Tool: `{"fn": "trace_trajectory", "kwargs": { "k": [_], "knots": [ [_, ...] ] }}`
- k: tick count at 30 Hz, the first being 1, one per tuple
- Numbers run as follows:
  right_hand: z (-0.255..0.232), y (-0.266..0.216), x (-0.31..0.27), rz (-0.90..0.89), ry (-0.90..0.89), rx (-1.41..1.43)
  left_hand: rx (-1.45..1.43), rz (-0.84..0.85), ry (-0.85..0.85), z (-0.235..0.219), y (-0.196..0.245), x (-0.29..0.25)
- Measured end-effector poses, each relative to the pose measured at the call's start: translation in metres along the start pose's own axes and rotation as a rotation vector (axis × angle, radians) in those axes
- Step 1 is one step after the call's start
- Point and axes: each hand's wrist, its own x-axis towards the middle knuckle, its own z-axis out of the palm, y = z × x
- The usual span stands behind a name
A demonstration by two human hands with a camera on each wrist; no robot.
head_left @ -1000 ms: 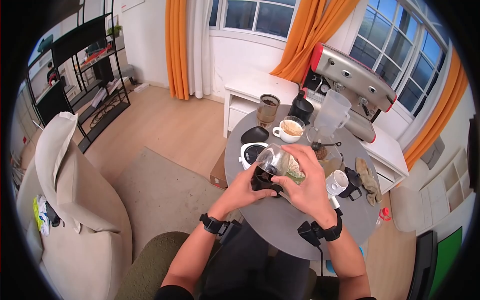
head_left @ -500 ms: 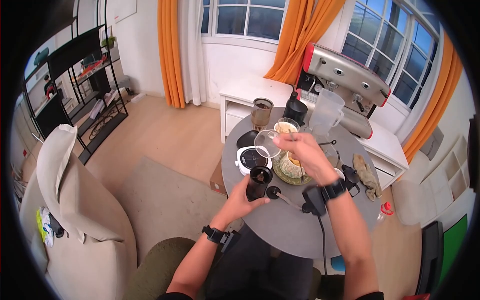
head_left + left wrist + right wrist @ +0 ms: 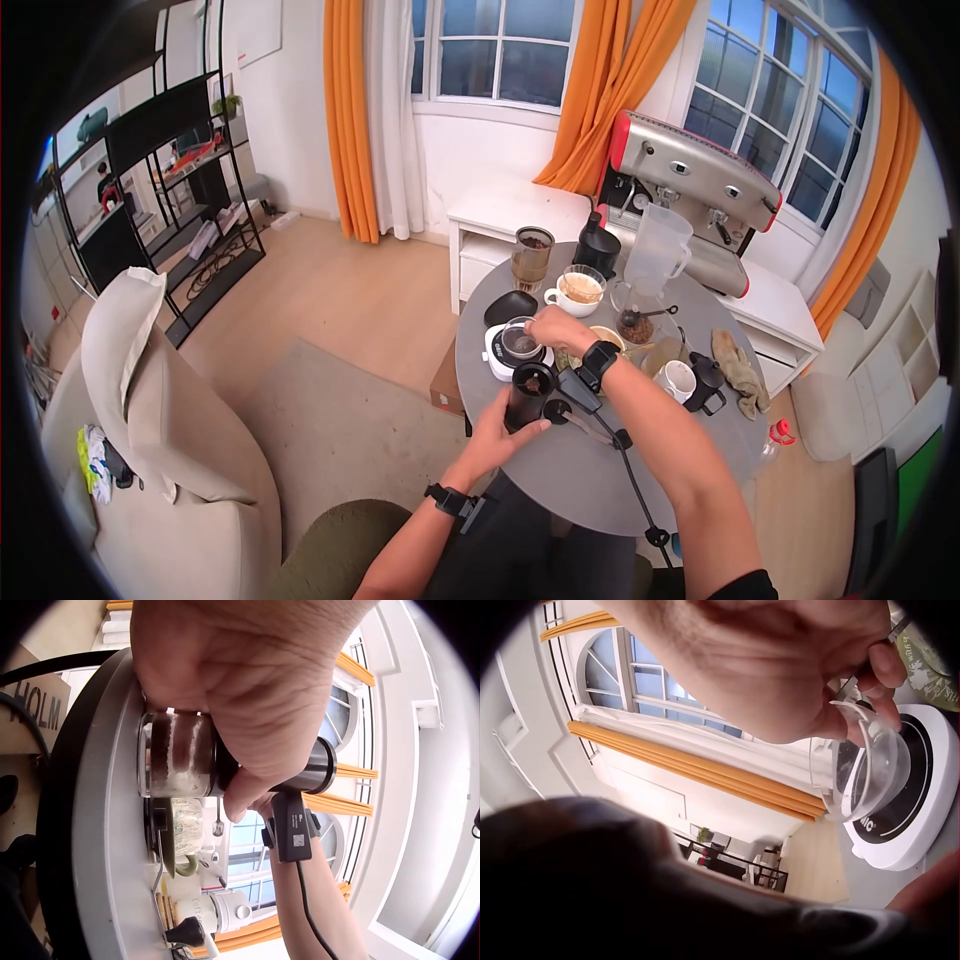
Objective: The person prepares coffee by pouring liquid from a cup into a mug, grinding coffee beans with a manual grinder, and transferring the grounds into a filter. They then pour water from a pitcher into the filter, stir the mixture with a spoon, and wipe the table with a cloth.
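Note:
My left hand grips a black manual coffee grinder standing at the table's near left edge. The grinder's top is off, and coffee beans show inside. In the left wrist view its clear lower jar holds brown grounds. My right hand pinches the rim of a small clear glass cup, tilted close over a white kitchen scale with a black top. A thin metal spoon also sticks out from the right hand. Beside the grinder lies its crank with a black knob.
A patterned green cup on a saucer stands right of the scale. Behind are a white cup, a tinted bean container, a black bottle and a clear pitcher. A white mug and a cloth lie right.
The glass cup, earlier tipped over the grinder in both hands, has been lifted away by my right hand and brought left and down to the scale. My left hand stays on the grinder.

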Motion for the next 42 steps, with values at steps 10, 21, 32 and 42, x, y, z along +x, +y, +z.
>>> {"fn": "trace_trajectory", "kwargs": {
  "k": [10, 21, 32, 42],
  "knots": [
    [-0.011, 0.002, -0.002, 0.025, 0.002, -0.034, 0.021, -0.027, -0.001, -0.001, 0.005, -0.002],
    [-0.091, -0.058, -0.075, -0.297, 0.419, 0.307, -0.079, -0.013, 0.006, 0.002, 0.000, -0.003],
    [-0.029, 0.000, -0.029, -0.100, 0.357, 0.631, -0.067, -0.033, -0.003, 0.002, 0.001, -0.002],
    [-0.020, 0.008, -0.035, -0.076, 0.205, 0.531, -0.147, -0.054, -0.033, 0.002, 0.000, -0.002]
  ]
}}
